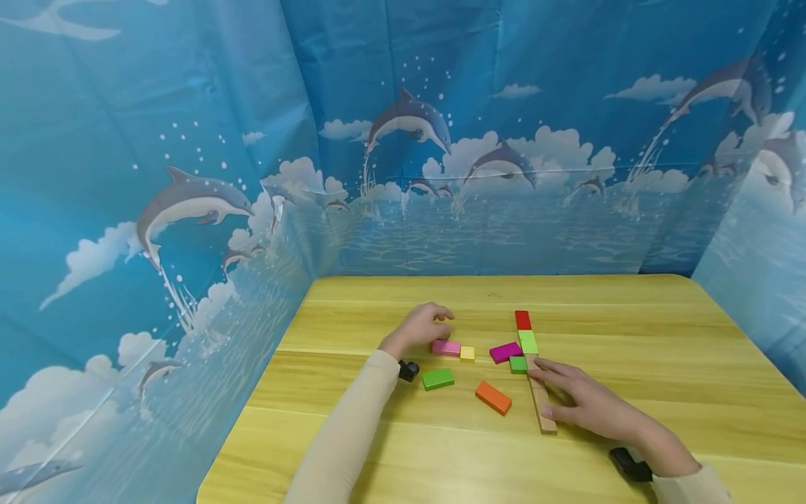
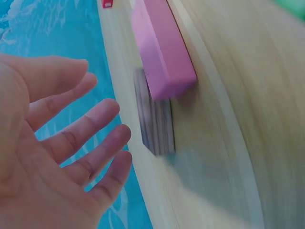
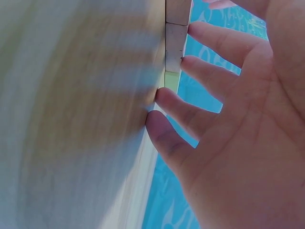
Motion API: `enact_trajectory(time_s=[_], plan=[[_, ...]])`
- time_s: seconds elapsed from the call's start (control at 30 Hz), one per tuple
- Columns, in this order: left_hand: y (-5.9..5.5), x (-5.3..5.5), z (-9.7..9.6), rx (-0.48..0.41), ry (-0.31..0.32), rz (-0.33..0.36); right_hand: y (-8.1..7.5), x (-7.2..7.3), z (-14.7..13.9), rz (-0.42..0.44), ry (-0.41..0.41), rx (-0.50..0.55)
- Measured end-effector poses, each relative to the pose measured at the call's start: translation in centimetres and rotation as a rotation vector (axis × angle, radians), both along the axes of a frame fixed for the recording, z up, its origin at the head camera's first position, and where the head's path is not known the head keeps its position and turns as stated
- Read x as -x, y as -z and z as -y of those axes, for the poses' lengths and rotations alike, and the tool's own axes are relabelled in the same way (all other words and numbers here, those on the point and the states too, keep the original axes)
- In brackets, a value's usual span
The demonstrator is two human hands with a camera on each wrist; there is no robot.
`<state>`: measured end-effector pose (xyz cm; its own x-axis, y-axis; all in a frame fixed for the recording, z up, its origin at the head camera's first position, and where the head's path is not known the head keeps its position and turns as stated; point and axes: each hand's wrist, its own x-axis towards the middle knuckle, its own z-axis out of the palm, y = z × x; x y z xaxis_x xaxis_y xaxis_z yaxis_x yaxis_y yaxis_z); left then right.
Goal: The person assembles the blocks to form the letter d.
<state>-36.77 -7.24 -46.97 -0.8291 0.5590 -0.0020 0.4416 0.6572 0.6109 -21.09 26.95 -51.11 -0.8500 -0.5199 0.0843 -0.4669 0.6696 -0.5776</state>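
Note:
My left hand [image 1: 423,325] hovers beside a pink block [image 1: 446,348], its fingers loosely bent and holding nothing. In the left wrist view a striped wood-grain block [image 2: 156,119] sits next to the pink one. A small yellow block [image 1: 467,353] lies at the pink block's right end. On the right, plain wooden blocks [image 1: 541,406] form a straight row, continued by a light green block [image 1: 527,342] and a red block [image 1: 522,320] at the far end. My right hand [image 1: 592,400] touches the wooden blocks with spread fingertips, thumb near the row's close end.
Left of the row, a small green block [image 1: 518,365] and a magenta block [image 1: 506,353] lie close to it. An orange block [image 1: 493,398] and a longer green block [image 1: 437,379] lie nearer on the yellow wooden table [image 1: 630,301]. Dolphin-printed blue curtains [image 1: 403,231] surround the table.

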Motion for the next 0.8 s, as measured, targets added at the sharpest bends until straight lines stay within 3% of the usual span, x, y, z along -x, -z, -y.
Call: enact_trajectory(time_s=[0.2,0.37,0.63,0.8], plan=[[1.0,1.1,1.4,0.024,-0.01,0.007,0.0,-0.1,0.0,0.009,0.003,0.011],[1.8,1.9,2.3,0.044,0.021,-0.001,0.0,-0.2,0.0,0.003,0.005,0.01],[2.0,2.4,2.7,0.06,0.077,-0.031,-0.1,-0.3,-0.1,0.019,0.008,0.022],[1.9,2.3,2.7,0.103,0.059,-0.054,-0.1,-0.3,0.0,0.027,0.005,0.028]])
